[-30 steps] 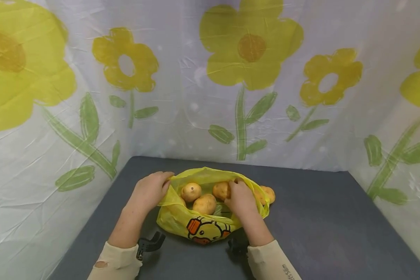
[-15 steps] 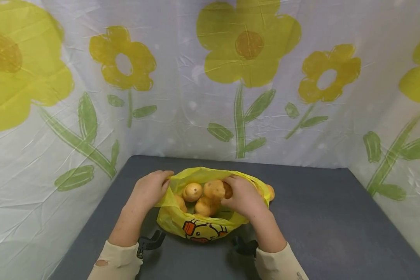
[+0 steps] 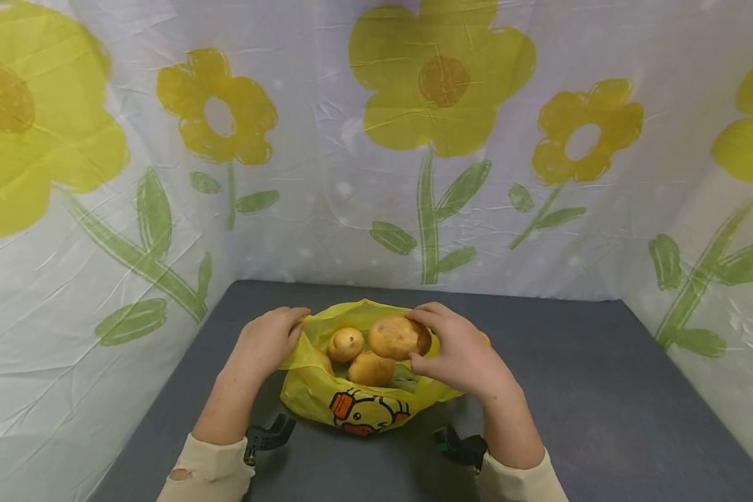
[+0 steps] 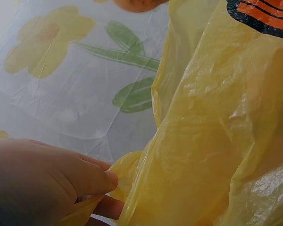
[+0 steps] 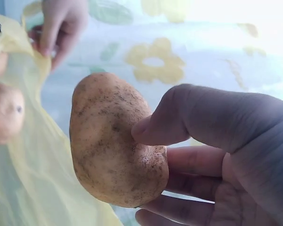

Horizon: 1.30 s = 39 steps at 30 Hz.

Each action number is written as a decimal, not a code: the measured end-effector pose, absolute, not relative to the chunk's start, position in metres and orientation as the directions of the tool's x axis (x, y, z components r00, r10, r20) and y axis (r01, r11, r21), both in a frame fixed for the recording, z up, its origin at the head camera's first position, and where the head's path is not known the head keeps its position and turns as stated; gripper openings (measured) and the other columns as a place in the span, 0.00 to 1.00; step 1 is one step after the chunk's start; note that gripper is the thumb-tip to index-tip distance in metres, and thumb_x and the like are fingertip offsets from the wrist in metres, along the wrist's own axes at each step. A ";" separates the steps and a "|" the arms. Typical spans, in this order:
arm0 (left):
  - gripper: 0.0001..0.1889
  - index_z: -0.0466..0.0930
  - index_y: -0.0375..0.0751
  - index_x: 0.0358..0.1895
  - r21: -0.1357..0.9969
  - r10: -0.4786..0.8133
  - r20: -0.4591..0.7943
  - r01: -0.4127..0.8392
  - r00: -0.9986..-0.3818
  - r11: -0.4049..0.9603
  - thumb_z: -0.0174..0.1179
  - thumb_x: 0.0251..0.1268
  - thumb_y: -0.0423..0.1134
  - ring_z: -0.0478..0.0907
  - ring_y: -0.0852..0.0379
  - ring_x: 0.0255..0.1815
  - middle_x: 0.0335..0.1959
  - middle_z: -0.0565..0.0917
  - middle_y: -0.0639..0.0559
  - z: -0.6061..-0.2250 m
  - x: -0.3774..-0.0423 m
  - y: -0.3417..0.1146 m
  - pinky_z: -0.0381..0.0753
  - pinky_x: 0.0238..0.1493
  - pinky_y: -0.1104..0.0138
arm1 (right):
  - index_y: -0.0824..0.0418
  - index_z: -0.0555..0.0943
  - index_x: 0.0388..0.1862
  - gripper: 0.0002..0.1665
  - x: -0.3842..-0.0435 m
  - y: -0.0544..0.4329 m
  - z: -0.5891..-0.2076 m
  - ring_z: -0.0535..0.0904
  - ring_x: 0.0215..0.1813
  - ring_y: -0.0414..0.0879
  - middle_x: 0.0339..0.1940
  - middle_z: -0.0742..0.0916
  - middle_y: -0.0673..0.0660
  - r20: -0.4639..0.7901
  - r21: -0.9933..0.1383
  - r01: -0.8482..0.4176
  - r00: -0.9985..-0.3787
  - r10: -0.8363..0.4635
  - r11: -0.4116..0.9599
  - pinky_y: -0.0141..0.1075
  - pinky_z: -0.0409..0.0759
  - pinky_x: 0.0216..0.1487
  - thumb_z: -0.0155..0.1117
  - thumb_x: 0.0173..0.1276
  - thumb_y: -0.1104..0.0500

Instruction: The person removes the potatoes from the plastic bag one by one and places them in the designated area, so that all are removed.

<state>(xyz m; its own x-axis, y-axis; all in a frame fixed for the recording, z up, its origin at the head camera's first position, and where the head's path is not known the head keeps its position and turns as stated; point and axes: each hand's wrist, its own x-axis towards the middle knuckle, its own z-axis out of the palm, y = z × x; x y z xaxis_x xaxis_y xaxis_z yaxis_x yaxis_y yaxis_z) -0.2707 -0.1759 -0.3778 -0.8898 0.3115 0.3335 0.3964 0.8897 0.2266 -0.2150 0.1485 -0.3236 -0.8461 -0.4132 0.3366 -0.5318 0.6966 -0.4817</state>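
Note:
My right hand (image 3: 461, 352) grips a large potato (image 5: 115, 141) between thumb and fingers, raised over the mouth of a yellow plastic bag (image 3: 307, 397). The bag has a cartoon duck face on its front. With my left hand (image 3: 268, 341) I pinch the bag's left rim; in the left wrist view thumb and fingers (image 4: 96, 181) hold the thin plastic. Inside the bag lie several potatoes, among them a round potato (image 3: 345, 344) and a potato in front of it (image 3: 371, 369). The right side of the bag is partly hidden by my right hand.
The bag rests on a dark grey table (image 3: 571, 397). A flower-printed white cloth (image 3: 314, 209) encloses the table at the back and sides. Black wrist straps (image 3: 271, 434) jut from under both wrists.
My right hand has drawn the large potato up from among the others, then shifted a little to the right. The left hand has stayed at the rim of the bag.

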 end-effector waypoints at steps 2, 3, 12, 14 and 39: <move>0.16 0.83 0.36 0.62 0.225 0.315 0.336 0.400 -0.887 0.888 0.60 0.76 0.34 0.84 0.39 0.50 0.53 0.85 0.39 -0.377 -0.271 -0.175 0.85 0.45 0.47 | 0.61 0.81 0.66 0.33 -0.215 0.157 -0.321 0.80 0.56 0.48 0.62 0.81 0.52 0.329 -0.495 -0.524 -0.852 -0.408 0.694 0.44 0.82 0.50 0.76 0.60 0.61; 0.16 0.83 0.36 0.62 0.224 0.316 0.337 0.402 -0.887 0.888 0.60 0.76 0.34 0.84 0.39 0.50 0.53 0.85 0.39 -0.376 -0.270 -0.175 0.85 0.45 0.47 | 0.61 0.80 0.66 0.33 -0.215 0.161 -0.320 0.80 0.56 0.49 0.63 0.81 0.53 0.326 -0.501 -0.517 -0.855 -0.402 0.694 0.45 0.82 0.50 0.75 0.61 0.62; 0.15 0.83 0.37 0.61 0.224 0.325 0.324 0.405 -0.889 0.886 0.60 0.76 0.33 0.83 0.38 0.52 0.53 0.86 0.39 -0.374 -0.270 -0.174 0.84 0.47 0.46 | 0.65 0.76 0.70 0.33 -0.214 0.204 -0.317 0.77 0.64 0.57 0.67 0.78 0.58 0.285 -0.586 -0.416 -0.909 -0.303 0.696 0.56 0.78 0.62 0.71 0.65 0.65; 0.15 0.84 0.37 0.61 0.224 0.326 0.323 0.407 -0.888 0.886 0.60 0.76 0.33 0.83 0.38 0.52 0.53 0.86 0.39 -0.374 -0.270 -0.174 0.84 0.47 0.45 | 0.66 0.75 0.70 0.33 -0.213 0.212 -0.317 0.76 0.66 0.59 0.68 0.77 0.60 0.274 -0.601 -0.391 -0.920 -0.280 0.697 0.57 0.76 0.65 0.70 0.66 0.66; 0.16 0.83 0.37 0.62 0.226 0.324 0.301 0.397 -0.897 0.890 0.60 0.76 0.33 0.83 0.38 0.54 0.55 0.85 0.39 -0.379 -0.268 -0.174 0.83 0.49 0.45 | 0.73 0.68 0.74 0.36 -0.214 0.290 -0.333 0.73 0.65 0.70 0.69 0.73 0.73 0.159 -0.650 -0.139 -0.986 -0.046 0.747 0.60 0.79 0.56 0.67 0.72 0.61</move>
